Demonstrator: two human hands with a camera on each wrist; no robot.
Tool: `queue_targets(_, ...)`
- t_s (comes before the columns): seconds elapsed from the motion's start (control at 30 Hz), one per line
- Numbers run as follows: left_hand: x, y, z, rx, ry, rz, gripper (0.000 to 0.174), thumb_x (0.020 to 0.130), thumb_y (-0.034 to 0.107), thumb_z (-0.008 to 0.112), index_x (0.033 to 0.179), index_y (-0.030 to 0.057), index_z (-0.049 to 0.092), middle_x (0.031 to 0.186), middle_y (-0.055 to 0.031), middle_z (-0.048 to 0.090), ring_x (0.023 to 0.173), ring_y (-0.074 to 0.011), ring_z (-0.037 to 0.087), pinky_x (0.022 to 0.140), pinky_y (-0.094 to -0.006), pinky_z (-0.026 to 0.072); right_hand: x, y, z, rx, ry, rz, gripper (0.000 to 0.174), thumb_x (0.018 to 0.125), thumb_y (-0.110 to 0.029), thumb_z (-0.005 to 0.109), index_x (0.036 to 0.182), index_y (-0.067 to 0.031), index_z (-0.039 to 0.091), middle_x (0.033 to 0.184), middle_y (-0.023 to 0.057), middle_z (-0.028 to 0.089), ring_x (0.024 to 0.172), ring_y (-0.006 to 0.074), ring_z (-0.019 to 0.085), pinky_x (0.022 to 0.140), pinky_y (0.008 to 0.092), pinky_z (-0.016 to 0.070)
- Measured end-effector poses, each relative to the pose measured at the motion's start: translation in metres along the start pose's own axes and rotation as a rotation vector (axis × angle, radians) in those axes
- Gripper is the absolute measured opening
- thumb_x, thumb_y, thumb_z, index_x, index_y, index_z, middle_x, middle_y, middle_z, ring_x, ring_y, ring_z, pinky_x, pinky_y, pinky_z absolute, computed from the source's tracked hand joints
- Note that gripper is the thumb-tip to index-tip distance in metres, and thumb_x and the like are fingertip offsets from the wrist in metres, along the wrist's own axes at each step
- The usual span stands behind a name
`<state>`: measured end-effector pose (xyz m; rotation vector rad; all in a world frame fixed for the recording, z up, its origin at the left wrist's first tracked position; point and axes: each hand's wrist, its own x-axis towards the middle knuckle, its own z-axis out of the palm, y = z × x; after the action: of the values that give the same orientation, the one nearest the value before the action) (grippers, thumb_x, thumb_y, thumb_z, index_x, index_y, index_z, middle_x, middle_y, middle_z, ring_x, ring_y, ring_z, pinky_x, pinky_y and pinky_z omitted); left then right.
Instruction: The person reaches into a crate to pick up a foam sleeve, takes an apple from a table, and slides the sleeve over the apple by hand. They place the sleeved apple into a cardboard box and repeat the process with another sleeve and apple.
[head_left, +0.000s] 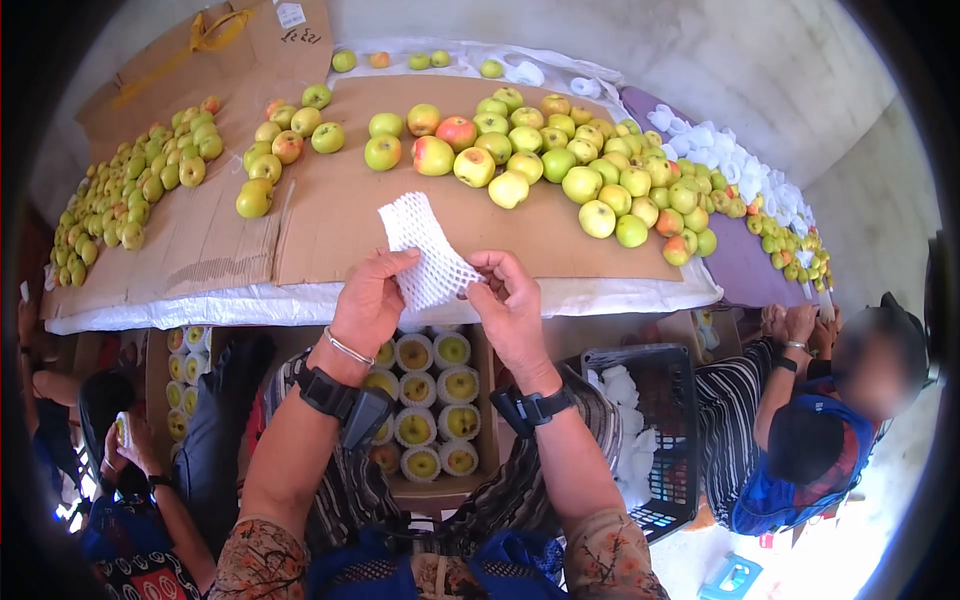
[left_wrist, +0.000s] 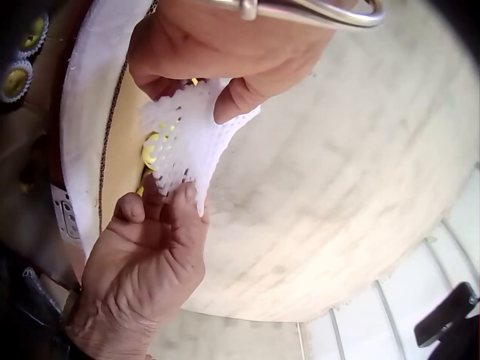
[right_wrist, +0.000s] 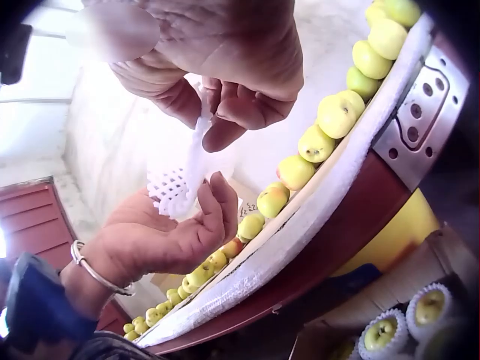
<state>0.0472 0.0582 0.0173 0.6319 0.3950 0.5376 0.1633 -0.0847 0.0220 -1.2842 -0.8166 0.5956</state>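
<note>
- White foam net point(head_left: 425, 245) is hanging between the two hands in the head view, above the near edge of the cardboard point(head_left: 340, 215). The left hand point(head_left: 372, 295) is pinching one side of it between thumb and fingers; the right hand point(head_left: 510, 310) is pinching the opposite side with thumb and fingertips.
- Green, yellow and reddish apples point(head_left: 473, 167) are lying in loose groups across the cardboard, beyond the net. White sheeting point(head_left: 590, 298) is showing along the table's near edge. Below, a cardboard box point(head_left: 487, 410) is holding apples in rows, each sitting in a white foam sleeve point(head_left: 414, 428). A black crate point(head_left: 686, 430) is standing to the right of the box, with white foam pieces point(head_left: 625, 440) inside. Farther right, another person point(head_left: 800, 450) is sitting at the same table.
- In the left wrist view, the left thumb is pressing on the net's upper part and the right hand's fingertips are gripping its lower end. Yellow fruit is showing behind the mesh.
- In the right wrist view, the right thumb and fingers are closing on the net's upper end. The left hand's fingers are bending beside the lower mesh, probably touching it, though glare is washing out the contact.
</note>
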Motion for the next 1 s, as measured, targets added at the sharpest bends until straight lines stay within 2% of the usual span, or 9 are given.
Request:
queue_targets(0.1,0.000,0.003,-0.005,0.006,0.028,0.034,0.020,0.088,0.002,0.061,0.108,-0.0009,0.062,0.104,-0.0091,0.067,0.094,-0.0192,0.065,0.088,-0.0340,0.0526,0.002,-0.006,-0.002,0.006,-0.022,0.041,0.032,0.085,0.003,0.060,0.116,-0.0002,0.056,0.103,0.0045,0.063,0.089,0.0089,0.058,0.080,0.0261,0.0494)
queue_targets(0.2,0.000,0.007,-0.001,-0.030,0.034,0.054,0.023,0.087,0.000,0.061,0.110,-0.0008,0.060,0.103,-0.0091,0.067,0.094,-0.0198,0.065,0.088,-0.0346,0.0530,0.013,-0.003,-0.015,0.063,0.155,0.162,0.036,0.084,-0.005,0.064,0.118,0.0009,0.055,0.105,0.0073,0.062,0.089,0.0114,0.058,0.080,0.0279,0.0494)
queue_targets(0.3,-0.001,0.008,0.000,-0.049,0.048,0.056,0.027,0.087,0.000,0.061,0.113,-0.0005,0.057,0.104,-0.0091,0.066,0.094,-0.0204,0.065,0.088,-0.0350,0.0532,0.040,0.010,-0.029,-0.080,0.368,0.261,0.044,0.081,-0.013,0.069,0.118,0.0044,0.054,0.105,0.0113,0.061,0.088,0.0157,0.059,0.080,0.0293,0.0494)
queue_targets(0.4,0.001,0.009,0.003,-0.073,0.061,0.045,0.027,0.087,0.000,0.061,0.114,-0.0003,0.056,0.105,-0.0090,0.066,0.095,-0.0205,0.065,0.088,-0.0349,0.0533,0.075,0.026,-0.050,-0.398,0.347,0.300,0.054,0.077,-0.017,0.074,0.118,0.0076,0.052,0.107,0.0176,0.060,0.093,0.0250,0.060,0.085,0.0353,0.0497)
queue_targets(0.5,0.000,0.013,0.005,-0.068,0.086,0.041,0.026,0.088,0.001,0.061,0.114,-0.0001,0.056,0.106,-0.0087,0.066,0.096,-0.0203,0.065,0.089,-0.0346,0.0531,0.112,0.043,-0.058,-0.710,0.428,0.104,0.062,0.072,-0.018,0.078,0.120,0.0093,0.049,0.113,0.0232,0.059,0.104,0.0337,0.060,0.091,0.0412,0.0479)
queue_targets(0.6,-0.002,0.017,0.006,-0.059,0.103,0.033,0.025,0.089,0.002,0.060,0.114,0.0004,0.056,0.107,-0.0082,0.066,0.097,-0.0198,0.065,0.089,-0.0344,0.0529,0.143,0.051,-0.063,-0.639,0.307,0.108,0.067,0.070,-0.018,0.080,0.122,0.0093,0.047,0.122,0.0272,0.056,0.115,0.0381,0.056,0.097,0.0428,0.0456)
queue_targets(0.8,0.000,0.025,0.001,-0.077,0.083,0.013,0.031,0.090,0.004,0.060,0.121,0.0043,0.054,0.113,-0.0059,0.063,0.102,-0.0199,0.063,0.095,-0.0366,0.0504,0.151,0.037,-0.053,-0.828,0.325,0.126,0.072,0.067,-0.018,0.083,0.125,0.0047,0.048,0.122,0.0230,0.059,0.113,0.0363,0.058,0.093,0.0400,0.0482)
queue_targets(0.9,0.000,0.025,0.002,-0.082,0.114,0.044,0.027,0.090,0.004,0.060,0.117,0.0026,0.056,0.109,-0.0066,0.065,0.100,-0.0194,0.064,0.092,-0.0351,0.0517,0.139,0.023,-0.052,-0.752,0.335,0.213,0.070,0.067,-0.019,0.083,0.125,0.0005,0.050,0.113,0.0155,0.064,0.101,0.0278,0.063,0.083,0.0377,0.0515)
queue_targets(1.0,0.006,0.018,-0.007,-0.127,0.119,0.036,0.025,0.090,0.005,0.061,0.115,0.0022,0.058,0.108,-0.0072,0.067,0.100,-0.0205,0.065,0.093,-0.0358,0.0516,0.118,0.011,-0.057,-0.324,0.240,0.397,0.067,0.069,-0.021,0.083,0.124,-0.0023,0.051,0.104,0.0088,0.064,0.088,0.0186,0.063,0.074,0.0335,0.0511)
